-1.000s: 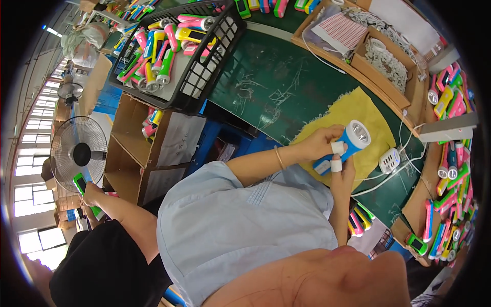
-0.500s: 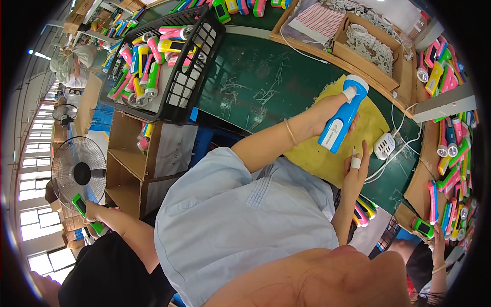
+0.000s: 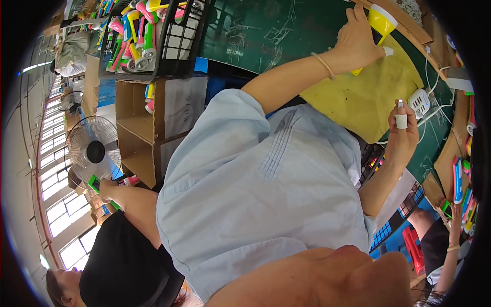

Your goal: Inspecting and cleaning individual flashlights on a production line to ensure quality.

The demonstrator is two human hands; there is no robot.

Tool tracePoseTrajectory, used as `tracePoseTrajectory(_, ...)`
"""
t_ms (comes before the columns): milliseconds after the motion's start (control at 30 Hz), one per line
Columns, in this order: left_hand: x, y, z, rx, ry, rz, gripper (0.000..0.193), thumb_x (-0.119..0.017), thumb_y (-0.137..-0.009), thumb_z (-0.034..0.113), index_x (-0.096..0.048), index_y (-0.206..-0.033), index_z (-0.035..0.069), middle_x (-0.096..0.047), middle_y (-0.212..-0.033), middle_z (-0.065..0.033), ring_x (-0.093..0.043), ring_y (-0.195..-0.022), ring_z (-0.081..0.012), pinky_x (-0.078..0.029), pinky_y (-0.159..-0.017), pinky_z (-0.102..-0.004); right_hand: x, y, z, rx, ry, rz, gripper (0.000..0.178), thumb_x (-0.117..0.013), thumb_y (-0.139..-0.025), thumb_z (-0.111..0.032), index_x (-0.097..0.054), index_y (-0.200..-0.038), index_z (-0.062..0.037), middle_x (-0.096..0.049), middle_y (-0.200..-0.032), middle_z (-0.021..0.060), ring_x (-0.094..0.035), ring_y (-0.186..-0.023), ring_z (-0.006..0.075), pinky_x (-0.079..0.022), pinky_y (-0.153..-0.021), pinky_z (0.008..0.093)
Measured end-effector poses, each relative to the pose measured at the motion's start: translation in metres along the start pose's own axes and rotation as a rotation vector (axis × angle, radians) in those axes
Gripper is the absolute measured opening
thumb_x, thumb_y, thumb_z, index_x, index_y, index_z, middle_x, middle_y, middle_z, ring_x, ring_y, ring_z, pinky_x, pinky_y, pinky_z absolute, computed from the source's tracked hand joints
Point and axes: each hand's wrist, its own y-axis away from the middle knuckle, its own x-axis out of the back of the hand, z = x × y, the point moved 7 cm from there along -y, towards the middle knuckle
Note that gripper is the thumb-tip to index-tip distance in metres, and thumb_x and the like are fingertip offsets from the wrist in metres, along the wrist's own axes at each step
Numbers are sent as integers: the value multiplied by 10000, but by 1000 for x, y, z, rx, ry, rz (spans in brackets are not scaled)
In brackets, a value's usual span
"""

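Note:
My left hand is closed round a yellow flashlight at the far edge of a yellow cloth. The flashlight's wide white-rimmed head points away and to the right, and my palm hides much of its body. White tape wraps my left thumb. Near the cloth's right side, my right hand is raised with its fingers pinched on a small plug with a metal-looking tip. A band of white tape is on one finger. Just right of it lies a white multi-port USB charger with white cables.
A black crate of colourful flashlights stands at the far left on the green table. Below it is a cardboard shelf box. A fan and a co-worker in black are at left. Another person's arm shows at right.
The blue flashlight has left my left hand and the view; a yellow one is there instead. My left hand has moved farther away. The camera view has shifted.

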Motion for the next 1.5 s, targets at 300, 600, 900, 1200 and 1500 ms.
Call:
tracePoseTrajectory(300, -48, -17, -55, 153, 701, -191, 592, -672, -733, 195, -327, -1130, -77, -510, -917, -164, -571, -818, -333, -473, -748, -402, -22, 1, -20, 195, 427, 91, 118, -590, -809, -62, -600, -902, 10, -556, -769, 8, -520, -732, 85, -401, -677, 197)
tracePoseTrajectory(600, -39, 27, -28, 226, 871, -362, 344, -480, -880, 317, -467, -1018, 3, -563, -865, -100, -579, -802, -191, -501, -700, -348, -95, 6, -72, 928, 1190, -163, 161, -533, -695, 86, -582, -824, 4, -521, -739, 127, -516, -694, 302, -429, -632, 324)
tracePoseTrajectory(900, -16, 31, -3, 22, 1425, -420, 673, -344, -795, 654, -448, -1046, 39, -545, -793, -78, -553, -698, -166, -474, -655, -325, -110, 43, -51, 859, 929, -530, 274, -651, -605, -15, -575, -867, -32, -490, -776, 66, -498, -722, 224, -405, -593, 301)
tracePoseTrajectory(1200, -21, 47, -3, 4, 1911, -598, 765, -318, -712, 754, -456, -1034, 74, -500, -735, -52, -486, -647, -176, -413, -615, -300, -119, 61, -63, 956, 846, -406, 455, -731, -563, -151, -582, -973, -24, -483, -762, 59, -478, -687, 204, -396, -565, 282)
tracePoseTrajectory(1500, -14, 57, -8, 175, 1477, -405, 768, -360, -750, 706, -417, -1111, 31, -508, -794, -64, -514, -732, -163, -445, -739, -356, -81, 14, -25, 333, 454, -212, 250, -535, -846, -197, -518, -969, 21, -478, -819, 69, -444, -704, 118, -346, -585, 223)
